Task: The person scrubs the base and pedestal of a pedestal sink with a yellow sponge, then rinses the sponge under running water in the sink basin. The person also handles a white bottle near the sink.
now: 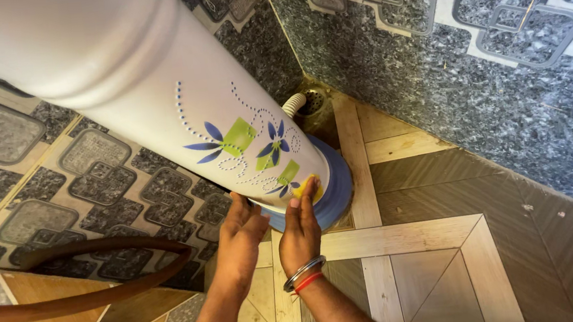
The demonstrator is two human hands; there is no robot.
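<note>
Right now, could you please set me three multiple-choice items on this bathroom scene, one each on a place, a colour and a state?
1. Where does the yellow sponge press?
A. on the floor tiles
B. low on the white pedestal, just above its base
C. on the wall

2. What colour is the pedestal's round base?
A. blue
B. red
C. black

3. How is the left hand placed?
A. hanging clear of everything
B. gripping the brown hose
C. laid against the pedestal's foot

Answers: B, the right hand pushes it there; A, a blue disc rings the foot; C, its fingers rest on the pedestal.
</note>
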